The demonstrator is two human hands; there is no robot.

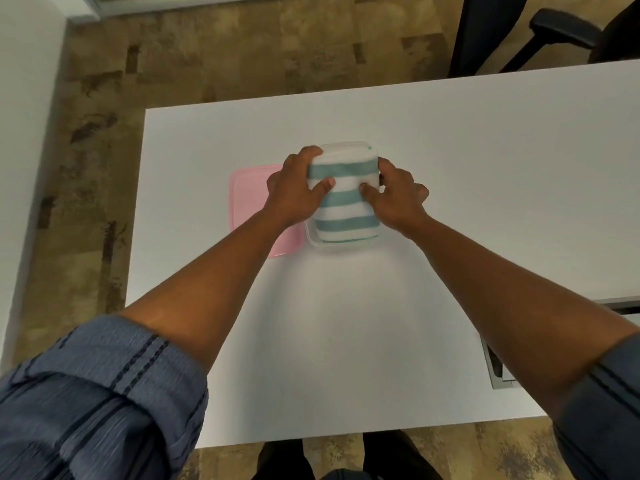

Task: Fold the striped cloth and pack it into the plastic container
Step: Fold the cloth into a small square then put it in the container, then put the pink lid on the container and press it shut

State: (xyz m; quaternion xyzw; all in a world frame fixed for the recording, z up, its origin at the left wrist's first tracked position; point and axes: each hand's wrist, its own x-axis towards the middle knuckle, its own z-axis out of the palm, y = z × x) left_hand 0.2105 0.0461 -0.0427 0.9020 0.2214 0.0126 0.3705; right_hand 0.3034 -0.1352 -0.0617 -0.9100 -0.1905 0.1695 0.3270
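The striped cloth (pixel 346 209), folded into a thick block with teal and white bands, sits inside the clear plastic container (pixel 313 242) in the middle of the white table. My left hand (pixel 294 192) grips the cloth's left side, thumb on top. My right hand (pixel 398 195) grips its right side, thumb pressing on the top too. The cloth's top stands above the container's rim. Most of the container's walls are hidden by the cloth and my hands.
A pink lid (pixel 249 199) lies flat on the table (pixel 485 168) just left of the container, partly under my left wrist. A grey cable hatch (pixel 498 372) sits in the table at the right. A dark office chair (pixel 554 32) stands behind the far edge.
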